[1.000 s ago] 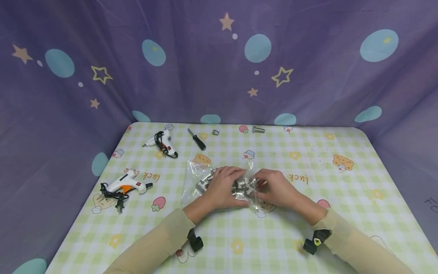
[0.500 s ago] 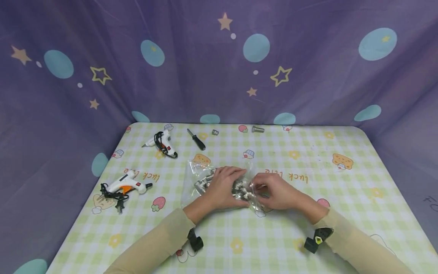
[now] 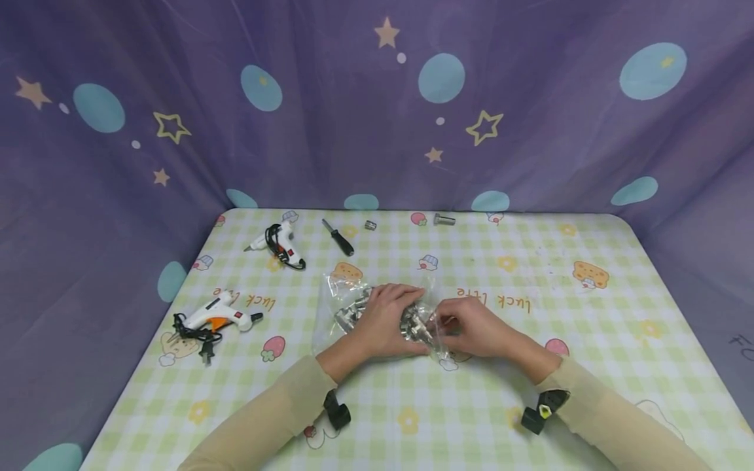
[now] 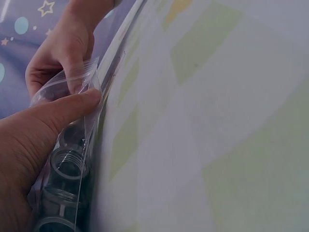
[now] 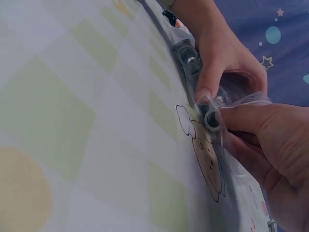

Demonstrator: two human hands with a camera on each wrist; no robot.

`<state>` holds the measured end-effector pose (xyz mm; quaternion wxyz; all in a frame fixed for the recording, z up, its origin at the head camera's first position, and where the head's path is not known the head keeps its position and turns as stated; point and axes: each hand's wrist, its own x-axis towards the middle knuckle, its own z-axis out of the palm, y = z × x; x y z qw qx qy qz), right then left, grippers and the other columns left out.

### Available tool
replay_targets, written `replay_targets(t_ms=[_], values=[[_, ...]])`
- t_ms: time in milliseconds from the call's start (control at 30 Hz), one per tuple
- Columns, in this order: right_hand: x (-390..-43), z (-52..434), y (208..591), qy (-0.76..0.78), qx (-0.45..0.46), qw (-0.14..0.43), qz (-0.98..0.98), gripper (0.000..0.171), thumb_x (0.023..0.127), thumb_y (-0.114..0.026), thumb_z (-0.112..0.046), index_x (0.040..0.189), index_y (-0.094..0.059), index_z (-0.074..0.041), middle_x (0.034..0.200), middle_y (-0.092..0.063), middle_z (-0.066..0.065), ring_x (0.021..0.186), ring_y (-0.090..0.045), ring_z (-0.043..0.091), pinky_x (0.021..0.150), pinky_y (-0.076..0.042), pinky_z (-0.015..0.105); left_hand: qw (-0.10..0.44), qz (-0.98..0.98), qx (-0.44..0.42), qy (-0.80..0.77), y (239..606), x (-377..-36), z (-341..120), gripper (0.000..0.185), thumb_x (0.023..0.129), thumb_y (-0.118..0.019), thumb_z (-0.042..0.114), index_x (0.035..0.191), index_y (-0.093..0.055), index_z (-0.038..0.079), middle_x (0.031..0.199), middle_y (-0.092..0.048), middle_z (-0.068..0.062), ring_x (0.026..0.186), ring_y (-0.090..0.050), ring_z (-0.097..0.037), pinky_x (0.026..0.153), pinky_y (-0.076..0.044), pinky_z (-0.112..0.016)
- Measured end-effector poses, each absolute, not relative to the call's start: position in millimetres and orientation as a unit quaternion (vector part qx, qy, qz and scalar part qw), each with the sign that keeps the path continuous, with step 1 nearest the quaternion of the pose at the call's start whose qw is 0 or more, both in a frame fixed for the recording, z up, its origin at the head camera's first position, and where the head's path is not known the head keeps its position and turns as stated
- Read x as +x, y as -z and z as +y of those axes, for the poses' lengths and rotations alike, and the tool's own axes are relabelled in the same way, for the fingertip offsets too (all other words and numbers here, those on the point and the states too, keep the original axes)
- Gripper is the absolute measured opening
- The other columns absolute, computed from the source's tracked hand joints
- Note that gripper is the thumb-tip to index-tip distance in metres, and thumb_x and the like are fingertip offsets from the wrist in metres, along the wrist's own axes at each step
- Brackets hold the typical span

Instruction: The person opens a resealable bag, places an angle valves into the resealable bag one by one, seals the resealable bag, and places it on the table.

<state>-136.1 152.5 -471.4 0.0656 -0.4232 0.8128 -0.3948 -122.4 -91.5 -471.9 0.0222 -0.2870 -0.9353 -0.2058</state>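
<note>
silver metal fittings point(image 3: 415, 326) lie on the rectangular green-and-white checked tablecloth point(image 3: 459, 418); behind it, a purple fabric curtain point(image 3: 341, 150) bears blue ovals point(image 3: 441, 78).

Middle of worktop point(image 3: 530, 386): blocked by the clear bag point(image 3: 324, 327), the left hand point(image 3: 385, 320) over it and the right hand point(image 3: 480, 327) at its right end.
Right edge: open room inward as far as the right hand.
Toward near edge: gap between left sleeve point(image 3: 265, 418) and right sleeve point(image 3: 624, 418), narrowed by the wrist cameras point(image 3: 338, 413).
Left edge: orange-trigger glue gun point(image 3: 219, 316) in the way; lane between it and the bag.
Far-left corner: cord-wrapped glue gun point(image 3: 287, 250).
Far edge: screwdriver point(image 3: 340, 240), ribbed metal piece point(image 3: 370, 225) and bolt point(image 3: 444, 220), gaps between; curtain point(image 3: 353, 137) just behind.
</note>
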Motion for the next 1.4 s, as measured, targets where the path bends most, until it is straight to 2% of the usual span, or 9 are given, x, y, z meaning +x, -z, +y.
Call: replay_targets(t_ms=[433, 567, 800, 933, 1067, 1267, 1400], values=[[-135, 164, 465, 0.405, -0.351, 0.073, 0.841, 0.018, 0.092, -0.078, -0.001, 0.108, -0.078, -0.01, 0.104, -0.08, 0.002, 0.095, -0.078, 0.015, 0.084, -0.065, 0.026, 0.019, -0.939, -0.288, 0.188, 469, -126, -92, 0.113, 0.065, -0.092, 0.071, 0.156, -0.055, 0.015, 0.153, -0.058, 0.0, 0.142, -0.053, -0.025, 0.122, -0.038, -0.051], [-132, 170, 463, 0.409, -0.314, 0.067, 0.854, 0.016, 0.094, -0.077, -0.003, 0.109, -0.079, -0.009, 0.104, -0.08, 0.003, 0.094, -0.077, 0.011, 0.085, -0.065, 0.026, 0.017, -0.939, -0.293, 0.179, 467, -129, -92, 0.118, 0.063, -0.091, 0.074, 0.158, -0.052, 0.016, 0.155, -0.056, 0.0, 0.143, -0.052, -0.026, 0.123, -0.037, -0.054], [-124, 183, 467, 0.385, -0.277, 0.062, 0.878, 0.012, 0.096, -0.076, -0.009, 0.107, -0.078, -0.013, 0.097, -0.08, -0.004, 0.087, -0.074, 0.003, 0.081, -0.064, 0.025, 0.013, -0.935, -0.303, 0.184, 462, -135, -92, 0.119, 0.064, -0.09, 0.074, 0.16, -0.05, 0.017, 0.158, -0.054, -0.002, 0.144, -0.051, -0.028, 0.123, -0.036, -0.056], [-117, 189, 467, 0.373, -0.263, 0.072, 0.887, 0.011, 0.097, -0.074, -0.011, 0.106, -0.079, -0.015, 0.091, -0.079, -0.008, 0.083, -0.071, -0.001, 0.079, -0.062, 0.025, -0.001, -0.936, -0.298, 0.187, 458, -141, -90, 0.114, 0.07, -0.086, 0.075, 0.161, -0.048, 0.019, 0.161, -0.05, -0.004, 0.146, -0.05, -0.029, 0.124, -0.036, -0.057], [-109, 191, 465, 0.379, -0.252, 0.096, 0.885, 0.009, 0.097, -0.073, -0.012, 0.104, -0.078, -0.016, 0.085, -0.077, -0.011, 0.075, -0.07, -0.002, 0.074, -0.059, 0.022, -0.001, -0.934, -0.299, 0.193, 454, -149, -86, 0.104, 0.079, -0.079, 0.075, 0.161, -0.049, 0.018, 0.161, -0.051, -0.006, 0.144, -0.051, -0.029, 0.121, -0.041, -0.056], [-98, 189, 466, 0.422, -0.245, 0.152, 0.859, 0.006, 0.102, -0.07, -0.015, 0.103, -0.076, -0.012, 0.081, -0.079, -0.006, 0.066, -0.074, 0.006, 0.061, -0.059, 0.024, -0.032, -0.932, -0.291, 0.215, 447, -167, -74, 0.079, 0.1, -0.061, 0.064, 0.161, -0.048, 0.016, 0.162, -0.051, -0.01, 0.148, -0.049, -0.031, 0.118, -0.044, -0.059], [-92, 185, 468, 0.444, -0.237, 0.171, 0.847, 0.009, 0.102, -0.071, -0.02, 0.101, -0.075, -0.012, 0.079, -0.079, -0.005, 0.065, -0.075, 0.009, 0.058, -0.06, 0.026, -0.058, -0.932, -0.288, 0.214, 444, -177, -66, 0.071, 0.107, -0.052, 0.058, 0.161, -0.047, 0.013, 0.162, -0.051, -0.014, 0.148, -0.049, -0.036, 0.118, -0.045, -0.06]])
